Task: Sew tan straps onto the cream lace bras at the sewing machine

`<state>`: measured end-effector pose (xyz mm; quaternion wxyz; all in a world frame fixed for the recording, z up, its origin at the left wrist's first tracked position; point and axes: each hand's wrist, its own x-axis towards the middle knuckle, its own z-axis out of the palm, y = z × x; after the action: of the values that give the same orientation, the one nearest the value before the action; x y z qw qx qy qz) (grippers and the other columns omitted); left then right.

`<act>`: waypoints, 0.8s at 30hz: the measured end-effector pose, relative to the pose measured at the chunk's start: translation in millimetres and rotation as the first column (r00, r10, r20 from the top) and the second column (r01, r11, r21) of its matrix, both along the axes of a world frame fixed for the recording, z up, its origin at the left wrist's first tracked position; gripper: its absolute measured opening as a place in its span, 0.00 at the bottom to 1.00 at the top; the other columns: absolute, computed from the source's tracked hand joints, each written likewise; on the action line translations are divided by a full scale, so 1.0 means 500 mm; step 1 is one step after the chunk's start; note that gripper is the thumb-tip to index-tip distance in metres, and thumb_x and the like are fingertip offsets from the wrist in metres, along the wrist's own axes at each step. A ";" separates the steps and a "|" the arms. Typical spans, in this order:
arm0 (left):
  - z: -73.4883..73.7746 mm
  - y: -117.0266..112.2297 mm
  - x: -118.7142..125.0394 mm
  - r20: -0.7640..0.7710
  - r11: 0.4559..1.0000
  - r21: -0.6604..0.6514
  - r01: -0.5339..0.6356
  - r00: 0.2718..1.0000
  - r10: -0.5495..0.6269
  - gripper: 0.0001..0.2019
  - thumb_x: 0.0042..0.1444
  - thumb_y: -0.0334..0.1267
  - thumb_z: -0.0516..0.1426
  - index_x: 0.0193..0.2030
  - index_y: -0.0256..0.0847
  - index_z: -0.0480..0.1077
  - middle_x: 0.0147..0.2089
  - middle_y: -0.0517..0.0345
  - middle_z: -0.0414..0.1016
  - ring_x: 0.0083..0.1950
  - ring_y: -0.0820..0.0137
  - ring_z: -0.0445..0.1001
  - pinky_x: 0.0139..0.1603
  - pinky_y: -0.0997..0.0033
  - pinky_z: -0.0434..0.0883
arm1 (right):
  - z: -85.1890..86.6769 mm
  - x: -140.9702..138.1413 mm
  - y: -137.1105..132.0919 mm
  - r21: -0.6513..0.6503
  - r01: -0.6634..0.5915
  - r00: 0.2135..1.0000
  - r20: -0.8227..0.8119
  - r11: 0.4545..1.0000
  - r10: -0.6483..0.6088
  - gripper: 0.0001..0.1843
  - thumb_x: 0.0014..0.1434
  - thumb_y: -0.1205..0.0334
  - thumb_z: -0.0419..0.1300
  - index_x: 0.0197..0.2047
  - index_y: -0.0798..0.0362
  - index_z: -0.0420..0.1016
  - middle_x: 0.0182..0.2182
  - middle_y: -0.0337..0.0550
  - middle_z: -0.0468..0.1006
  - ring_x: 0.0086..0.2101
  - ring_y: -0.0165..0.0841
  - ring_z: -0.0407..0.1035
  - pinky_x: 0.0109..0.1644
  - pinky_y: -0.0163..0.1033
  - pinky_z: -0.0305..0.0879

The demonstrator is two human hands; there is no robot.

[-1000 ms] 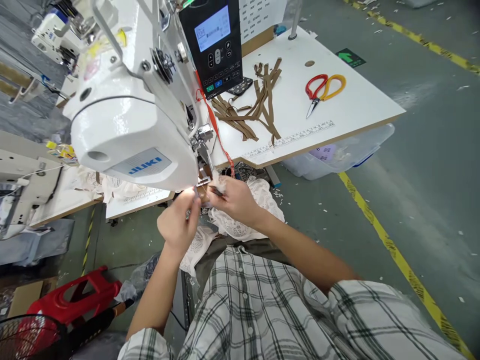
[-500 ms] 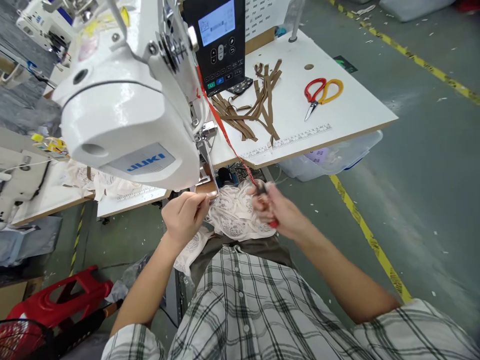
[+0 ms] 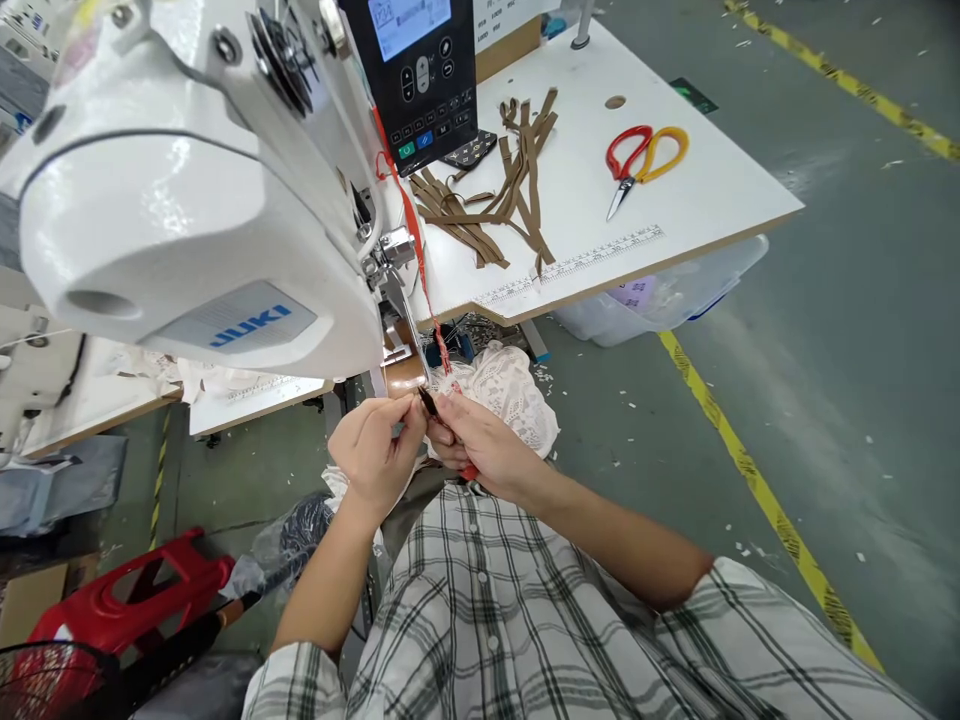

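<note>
My left hand [image 3: 373, 452] is closed in a pinch on the edge of white lace fabric [image 3: 507, 390] just below the needle area of the white sewing machine [image 3: 195, 200]. My right hand [image 3: 480, 442] is wrapped round a small thread snipper [image 3: 429, 402] with a red handle, its dark tip touching the spot my left fingers pinch. A red cord [image 3: 420, 270] hangs from the machine down to the hands. The lace bunches on my lap behind my right hand.
On the white table [image 3: 697, 200] lie brown straps [image 3: 495, 200], red-and-yellow scissors [image 3: 641, 165] and a printed ruler along the front edge. The machine's control panel [image 3: 420, 70] stands behind. A clear plastic bin [image 3: 675, 295] sits under the table. A red stool [image 3: 120, 610] is lower left.
My right hand swung out to the right and picked up the red-handled snipper, then came back to meet my left hand. The view shifted closer to the machine.
</note>
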<state>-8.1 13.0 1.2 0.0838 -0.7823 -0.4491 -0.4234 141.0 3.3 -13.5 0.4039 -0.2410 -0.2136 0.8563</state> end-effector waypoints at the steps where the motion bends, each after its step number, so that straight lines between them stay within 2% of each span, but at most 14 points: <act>1: 0.000 0.001 0.000 0.008 1.000 0.009 -0.017 1.000 0.017 0.08 0.52 0.25 0.64 0.37 0.40 0.73 0.28 0.59 0.77 0.28 0.75 0.72 0.28 0.76 0.66 | -0.002 0.001 -0.001 -0.005 0.003 1.000 0.001 1.000 -0.003 0.24 0.61 0.39 0.59 0.36 0.53 0.64 0.24 0.29 0.57 0.19 0.19 0.46 0.22 0.30 0.39; 3: 0.001 0.001 0.001 0.010 0.999 0.021 -0.045 0.999 0.044 0.08 0.52 0.25 0.64 0.36 0.40 0.73 0.27 0.60 0.76 0.27 0.75 0.71 0.28 0.76 0.66 | -0.004 0.002 -0.004 -0.013 -0.007 1.000 0.001 1.000 0.007 0.24 0.61 0.39 0.59 0.40 0.53 0.65 0.25 0.30 0.58 0.20 0.19 0.46 0.22 0.30 0.39; 8: 0.002 -0.002 0.002 -0.025 1.000 0.002 -0.012 1.000 0.012 0.08 0.53 0.26 0.64 0.37 0.40 0.73 0.28 0.59 0.77 0.27 0.74 0.72 0.27 0.76 0.65 | 0.002 -0.009 -0.003 0.010 -0.011 1.000 0.013 1.000 0.011 0.25 0.61 0.37 0.58 0.32 0.52 0.58 0.23 0.29 0.57 0.20 0.20 0.45 0.22 0.30 0.40; 11: -0.005 0.003 -0.001 -0.028 0.999 0.024 -0.024 0.999 0.025 0.07 0.53 0.26 0.64 0.37 0.40 0.73 0.28 0.59 0.76 0.27 0.75 0.71 0.27 0.75 0.64 | 0.004 -0.005 0.004 0.046 0.033 0.998 0.059 0.998 -0.035 0.24 0.61 0.37 0.58 0.35 0.51 0.62 0.22 0.29 0.56 0.19 0.21 0.44 0.21 0.31 0.41; 13: -0.011 0.012 -0.004 -0.029 0.996 0.044 -0.073 0.997 0.074 0.05 0.54 0.28 0.63 0.35 0.40 0.73 0.26 0.60 0.74 0.26 0.75 0.70 0.27 0.75 0.63 | -0.010 0.018 0.014 0.086 0.042 0.989 0.140 0.995 -0.054 0.24 0.62 0.36 0.55 0.37 0.51 0.64 0.23 0.30 0.58 0.19 0.22 0.45 0.21 0.30 0.43; 15: -0.015 0.025 -0.007 -0.043 0.986 0.046 -0.159 0.986 0.161 0.04 0.57 0.30 0.62 0.31 0.41 0.73 0.23 0.62 0.71 0.25 0.75 0.68 0.27 0.74 0.61 | -0.044 0.063 0.029 0.173 0.049 0.931 0.348 0.984 -0.108 0.24 0.63 0.35 0.51 0.39 0.49 0.65 0.25 0.33 0.62 0.20 0.24 0.49 0.21 0.31 0.48; 16: -0.018 0.031 -0.008 -0.052 0.977 0.037 -0.211 0.976 0.213 0.07 0.58 0.31 0.61 0.29 0.41 0.73 0.21 0.62 0.69 0.24 0.75 0.66 0.27 0.74 0.61 | -0.069 0.094 0.038 0.239 0.045 0.846 0.508 0.970 -0.164 0.24 0.64 0.35 0.49 0.41 0.49 0.66 0.27 0.36 0.66 0.21 0.25 0.53 0.22 0.32 0.53; 17: -0.019 0.037 -0.010 -0.058 0.965 0.028 -0.262 0.963 0.263 0.09 0.59 0.32 0.60 0.27 0.41 0.72 0.20 0.62 0.68 0.24 0.75 0.65 0.27 0.73 0.60 | -0.098 0.128 0.048 0.308 0.027 0.698 0.675 0.951 -0.238 0.24 0.65 0.36 0.48 0.43 0.49 0.66 0.30 0.40 0.69 0.23 0.28 0.58 0.24 0.34 0.59; 18: -0.021 0.042 -0.010 -0.062 0.951 0.017 -0.307 0.949 0.308 0.11 0.60 0.33 0.59 0.26 0.41 0.72 0.20 0.62 0.67 0.24 0.74 0.64 0.27 0.73 0.59 | -0.130 0.166 0.058 0.371 -0.020 0.472 0.822 0.929 -0.318 0.24 0.66 0.38 0.46 0.45 0.50 0.67 0.33 0.45 0.72 0.28 0.32 0.64 0.29 0.38 0.65; 19: -0.023 0.046 -0.011 -0.063 0.939 0.004 -0.344 0.937 0.344 0.12 0.61 0.34 0.58 0.25 0.41 0.71 0.20 0.62 0.67 0.24 0.74 0.64 0.28 0.72 0.59 | -0.163 0.204 0.066 0.396 -0.096 0.208 0.905 0.913 -0.371 0.23 0.66 0.42 0.47 0.48 0.52 0.68 0.39 0.52 0.74 0.35 0.39 0.69 0.36 0.44 0.70; 20: -0.024 0.050 -0.011 -0.062 0.927 -0.010 -0.374 0.926 0.373 0.13 0.62 0.36 0.58 0.24 0.42 0.71 0.20 0.61 0.67 0.24 0.73 0.64 0.28 0.72 0.59 | -0.196 0.241 0.072 0.391 -0.206 -0.007 0.916 0.897 -0.401 0.24 0.66 0.45 0.49 0.52 0.55 0.68 0.46 0.59 0.74 0.44 0.46 0.70 0.46 0.51 0.70; 21: -0.026 0.052 -0.011 -0.061 0.918 -0.027 -0.396 0.917 0.394 0.14 0.62 0.37 0.58 0.24 0.42 0.71 0.20 0.61 0.67 0.24 0.73 0.64 0.28 0.71 0.58 | -0.228 0.276 0.076 0.356 -0.315 -0.138 0.900 0.880 -0.414 0.26 0.65 0.47 0.50 0.55 0.59 0.68 0.53 0.66 0.72 0.53 0.54 0.67 0.55 0.57 0.66; 22: -0.028 0.054 -0.010 -0.065 0.911 -0.050 -0.410 0.911 0.406 0.15 0.63 0.39 0.57 0.25 0.42 0.71 0.20 0.60 0.67 0.25 0.72 0.65 0.29 0.71 0.58 | -0.257 0.306 0.076 0.298 -0.384 -0.221 0.890 0.874 -0.400 0.28 0.64 0.49 0.51 0.57 0.63 0.68 0.57 0.69 0.69 0.59 0.57 0.62 0.60 0.59 0.62; 24: -0.030 0.055 -0.009 -0.077 0.901 -0.105 -0.421 0.907 0.415 0.16 0.64 0.42 0.56 0.24 0.42 0.71 0.20 0.59 0.66 0.26 0.71 0.65 0.29 0.70 0.57 | -0.304 0.350 0.068 0.188 -0.436 -0.293 0.895 0.880 -0.336 0.31 0.64 0.48 0.50 0.59 0.65 0.68 0.62 0.71 0.64 0.63 0.58 0.58 0.64 0.60 0.59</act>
<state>-12.8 40.6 -13.7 0.1375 -0.6823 -0.6285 -0.3473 316.0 37.4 -165.6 0.0669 -0.7114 -0.6574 0.2393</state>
